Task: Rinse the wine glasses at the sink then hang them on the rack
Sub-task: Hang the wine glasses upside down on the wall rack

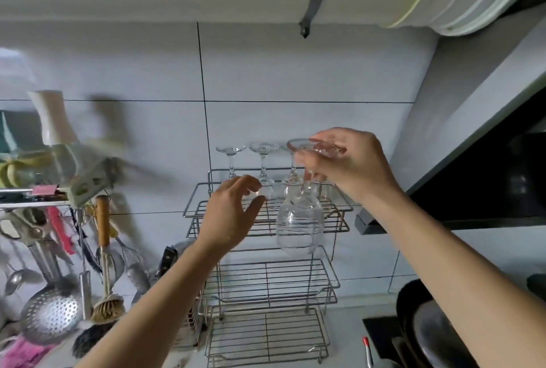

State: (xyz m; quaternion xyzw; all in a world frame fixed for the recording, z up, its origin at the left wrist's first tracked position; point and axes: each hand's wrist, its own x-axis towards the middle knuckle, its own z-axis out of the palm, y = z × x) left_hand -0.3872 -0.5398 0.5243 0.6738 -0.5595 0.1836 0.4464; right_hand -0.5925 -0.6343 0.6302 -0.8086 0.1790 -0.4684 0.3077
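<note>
A: Held how, on the right?

B: Pinched by the foot in the right hand (351, 163), with the wine glass (299, 220) inverted and the bowl hanging down. Probably turned that way to drain, and to go onto the wires rim-first.

A: And located where?

B: In the air, just in front of the top tier of the rack (266, 276), toward the right end of the row. Not yet resting on anything.

A: Already placed up there?

B: Three glasses (263, 147), upside down on the top tier, feet up, side by side near the tiled wall (295, 72). Seemingly kept leftward to leave room at the right.

A: And on the left?

B: Left hand (233, 214) loose, fingers curved, gripping nothing plainly visible, close beside the bowl of the middle glass. Touching it or not: cannot tell. Perhaps raised there to steady the neighbours against a knock.

A: Main risk?

B: Glass striking glass, judging by the tight spacing. Best lowered slowly, bowl kept clear of the next stem.
</note>
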